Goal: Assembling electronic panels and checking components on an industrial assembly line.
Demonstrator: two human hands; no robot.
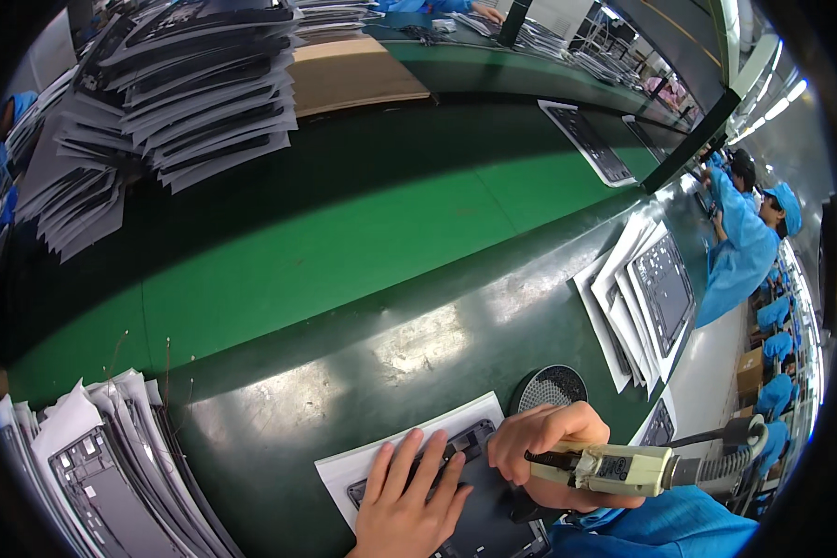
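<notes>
My left hand [409,507] lies with its fingers spread on a black tablet-like housing [489,521]. Under that housing, a white sheet [333,470] shows along the upper and left sides. My right hand [553,439] is wrapped round a cream-coloured electric screwdriver [628,471] above the housing's right part. A thick grey cable sleeve leaves the tool's rear end; its tip is hidden under my hand. Just beyond my right hand stands a round black dish [564,376] with a perforated-looking inside.
Stacked housings with white sheets [121,484] stand at the lower left; another stack [662,284] lies at the right. A green conveyor belt [344,251] crosses beyond the bench, with tall stacks [214,102] at the far left. Co-workers in blue [749,242] are at the right.
</notes>
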